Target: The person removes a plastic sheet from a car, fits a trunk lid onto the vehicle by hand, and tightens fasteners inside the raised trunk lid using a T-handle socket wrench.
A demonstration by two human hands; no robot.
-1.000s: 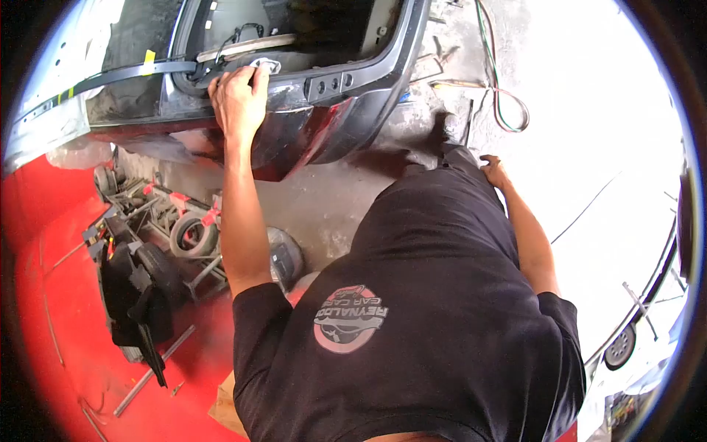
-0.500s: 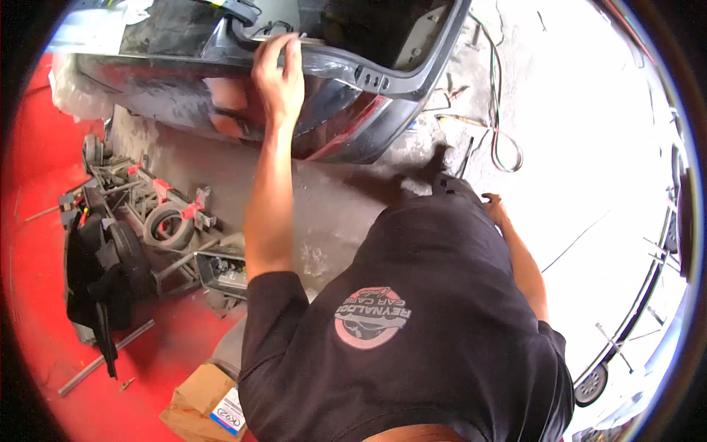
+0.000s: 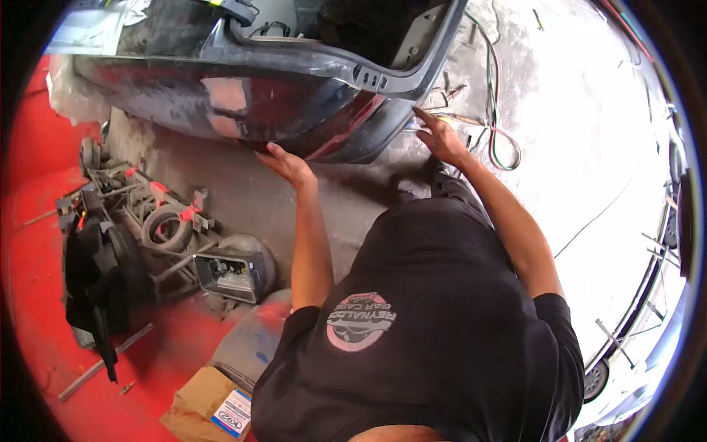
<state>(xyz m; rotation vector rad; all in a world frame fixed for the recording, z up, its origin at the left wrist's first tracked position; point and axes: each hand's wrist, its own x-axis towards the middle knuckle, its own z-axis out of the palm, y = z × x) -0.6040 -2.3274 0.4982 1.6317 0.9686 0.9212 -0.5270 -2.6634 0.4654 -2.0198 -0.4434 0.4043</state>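
Observation:
A dark car bumper [image 3: 294, 110] with pale pinkish patches and dull scuffed areas spans the top of the head view. At its lower edge is my left hand [image 3: 293, 169], thumb raised and fingers stretched to the left; the fingertips seem to touch the edge. My right hand [image 3: 444, 141] is by the bumper's right end, fingers extended and thumb apart. Its fingertips meet or nearly meet the corner; I cannot tell which. Neither hand is closed around anything.
Red-and-green hoses [image 3: 495, 132] lie on the pale floor at right. To the left are a small tyre [image 3: 168, 228], metal frame parts, a box-shaped lamp housing [image 3: 232, 276] and a black plastic part [image 3: 96, 280]. A cardboard box [image 3: 193, 401] sits lower left.
My left hand has come down from the bumper's upper rim to its lower edge. My right hand has risen from beside my body to the bumper's right end.

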